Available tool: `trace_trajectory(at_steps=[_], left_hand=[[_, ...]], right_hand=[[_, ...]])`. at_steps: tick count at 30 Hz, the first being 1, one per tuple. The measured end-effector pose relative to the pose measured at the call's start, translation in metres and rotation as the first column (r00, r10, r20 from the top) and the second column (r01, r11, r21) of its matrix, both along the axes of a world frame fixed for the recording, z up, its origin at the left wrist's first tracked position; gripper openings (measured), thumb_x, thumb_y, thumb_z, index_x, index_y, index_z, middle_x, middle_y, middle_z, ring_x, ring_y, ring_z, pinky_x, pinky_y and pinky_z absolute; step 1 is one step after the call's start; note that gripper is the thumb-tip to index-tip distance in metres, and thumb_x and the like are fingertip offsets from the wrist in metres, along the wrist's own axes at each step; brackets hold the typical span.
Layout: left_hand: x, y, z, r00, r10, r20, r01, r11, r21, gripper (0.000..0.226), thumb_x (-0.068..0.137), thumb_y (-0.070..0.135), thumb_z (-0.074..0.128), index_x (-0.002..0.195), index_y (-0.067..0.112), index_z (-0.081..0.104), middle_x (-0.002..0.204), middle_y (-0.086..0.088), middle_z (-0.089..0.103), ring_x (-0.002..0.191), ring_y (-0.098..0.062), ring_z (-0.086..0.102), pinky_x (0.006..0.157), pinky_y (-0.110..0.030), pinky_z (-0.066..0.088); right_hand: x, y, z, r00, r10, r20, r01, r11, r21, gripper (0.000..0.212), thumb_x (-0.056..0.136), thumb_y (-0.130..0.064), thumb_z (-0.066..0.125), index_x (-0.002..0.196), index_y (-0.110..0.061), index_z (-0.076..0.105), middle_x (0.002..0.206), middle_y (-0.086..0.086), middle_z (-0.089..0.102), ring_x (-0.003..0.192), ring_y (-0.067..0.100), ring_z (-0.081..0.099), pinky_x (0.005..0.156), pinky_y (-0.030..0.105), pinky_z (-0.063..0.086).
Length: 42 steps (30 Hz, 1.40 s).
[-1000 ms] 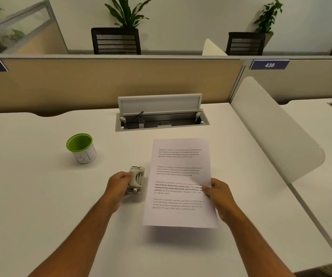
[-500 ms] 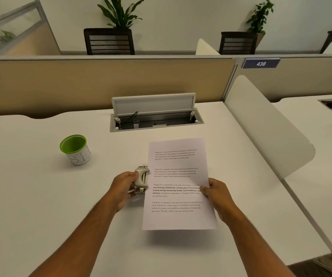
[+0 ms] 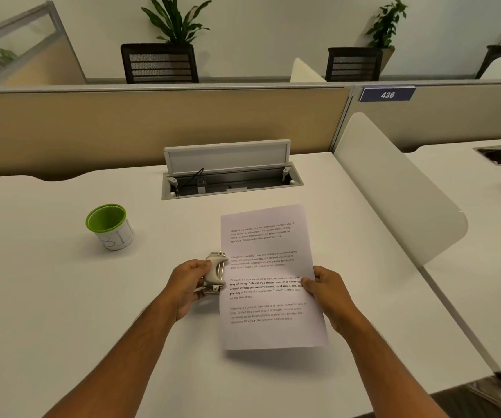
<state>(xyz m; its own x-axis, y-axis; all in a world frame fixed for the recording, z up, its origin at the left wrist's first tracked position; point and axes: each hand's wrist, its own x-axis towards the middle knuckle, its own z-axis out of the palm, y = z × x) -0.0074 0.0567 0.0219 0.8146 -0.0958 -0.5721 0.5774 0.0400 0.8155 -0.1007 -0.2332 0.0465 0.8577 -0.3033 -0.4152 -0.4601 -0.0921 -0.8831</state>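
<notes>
1. Your left hand curls round the punch, thumb against its lever.
2. Your right hand pinches the paper at its right edge (thumb on the printed side).
3. The paper's left edge meets the punch; I cannot tell whether it is inside.
4. A green cup stands on the tabletop, well to the left.
</notes>
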Motion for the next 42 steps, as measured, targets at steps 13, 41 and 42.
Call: trace_trajectory(at_steps=[13, 41, 42], left_hand=[[-0.0053, -0.0024, -0.0011, 1.0, 0.019, -0.008, -0.019, 0.995, -0.095, 0.009, 0.094, 0.022, 0.063, 0.096, 0.014, 0.065, 0.095, -0.014, 0.071, 0.081, -0.027, 0.068, 0.071, -0.039, 0.057], [-0.0092, -0.0046, -0.006, 1.0, -0.018, -0.002, 0.018, 0.991, -0.132, 0.025, 0.094, 0.019, 0.063, 0.114, 0.005, 0.068, 0.103, -0.016, 0.073, 0.094, -0.029, 0.068, 0.074, -0.041, 0.058], [-0.0091, -0.0047, -0.0067, 1.0, -0.014, -0.001, 0.013, 0.992, -0.126, 0.025, 0.094, 0.019, 0.064, 0.113, 0.005, 0.068, 0.101, -0.016, 0.074, 0.093, -0.029, 0.069, 0.076, -0.041, 0.059]], right_hand=[[-0.0015, 0.006, 0.0005, 1.0, 0.025, 0.016, -0.025, 1.0, -0.005, 0.02, 0.099, -0.005, 0.055, 0.107, -0.015, 0.071, 0.102, 0.001, 0.08, 0.084, 0.021, 0.078, 0.069, 0.032, 0.063], [-0.0082, -0.0003, -0.0007, 0.999, 0.032, 0.006, -0.032, 0.999, -0.019, 0.022, 0.1, -0.007, 0.054, 0.113, -0.015, 0.069, 0.106, 0.001, 0.078, 0.084, 0.023, 0.078, 0.072, 0.036, 0.064], [-0.0087, -0.0005, -0.0008, 1.0, 0.031, 0.007, -0.031, 0.999, -0.017, 0.022, 0.1, -0.007, 0.054, 0.112, -0.015, 0.07, 0.105, 0.001, 0.079, 0.084, 0.023, 0.078, 0.071, 0.035, 0.064]])
